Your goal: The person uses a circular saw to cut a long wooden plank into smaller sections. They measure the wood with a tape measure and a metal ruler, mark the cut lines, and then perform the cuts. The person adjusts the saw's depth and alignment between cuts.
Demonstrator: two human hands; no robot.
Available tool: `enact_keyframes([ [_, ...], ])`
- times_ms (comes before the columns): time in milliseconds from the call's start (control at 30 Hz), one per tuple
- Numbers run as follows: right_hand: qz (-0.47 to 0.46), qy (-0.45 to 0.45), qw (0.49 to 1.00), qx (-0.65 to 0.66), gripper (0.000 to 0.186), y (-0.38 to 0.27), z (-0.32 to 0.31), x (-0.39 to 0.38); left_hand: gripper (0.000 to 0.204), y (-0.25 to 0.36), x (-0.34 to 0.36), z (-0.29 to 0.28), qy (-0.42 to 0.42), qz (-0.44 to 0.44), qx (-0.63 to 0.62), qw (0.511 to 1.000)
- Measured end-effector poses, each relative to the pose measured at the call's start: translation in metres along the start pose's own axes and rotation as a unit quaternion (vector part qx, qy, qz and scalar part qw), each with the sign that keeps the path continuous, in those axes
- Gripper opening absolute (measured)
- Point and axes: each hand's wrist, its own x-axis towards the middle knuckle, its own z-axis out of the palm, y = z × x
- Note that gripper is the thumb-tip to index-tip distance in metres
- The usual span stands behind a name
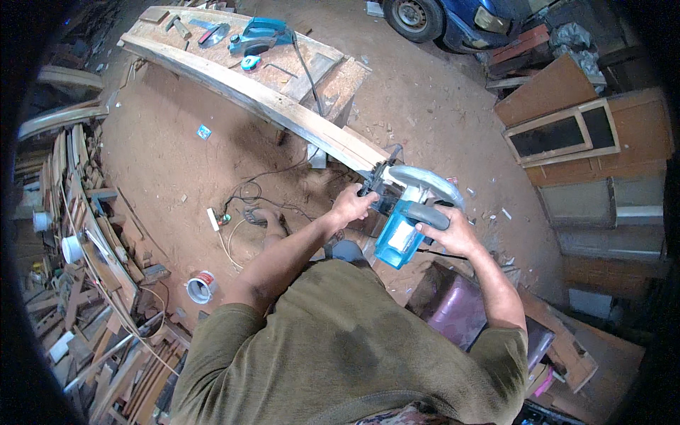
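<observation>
A teal circular saw (398, 237) with a rounded metal blade guard sits at the near end of a long pale wooden board (333, 138). My right hand (453, 232) is wrapped round its dark rear handle. My left hand (350, 206) grips a black part on the saw's left side, close to the board's end. Where the blade meets the wood is hidden by the saw body. The board runs along the near edge of the workbench (333, 88) toward the upper left.
On the bench lie a teal electric planer (262, 34), a tape measure (250, 63), a hammer (180, 28) and sawdust. Cables (251, 185) trail over the dirt floor near my foot. Scrap wood (106, 262) is piled at left; a blue car (453, 21) stands at the far right.
</observation>
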Motion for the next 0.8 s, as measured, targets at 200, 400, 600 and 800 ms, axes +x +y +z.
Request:
enact_keyframes([
  [200,0.000,0.008,1.000,-0.021,0.046,-0.003,0.002,0.006,0.038,0.005,-0.001,-0.008,0.004,-0.002,-0.016,1.000],
  [400,0.000,0.005,1.000,-0.010,0.047,-0.002,0.006,0.014,0.038,0.007,0.000,-0.014,0.014,-0.011,-0.048,0.999],
  [600,0.007,0.003,1.000,-0.019,0.046,-0.021,0.008,0.022,0.038,0.012,-0.001,-0.029,-0.001,-0.015,-0.037,0.999],
  [800,-0.003,0.012,1.000,-0.022,0.049,-0.042,0.013,0.032,0.035,0.019,-0.005,-0.045,0.015,-0.018,-0.054,0.998],
])
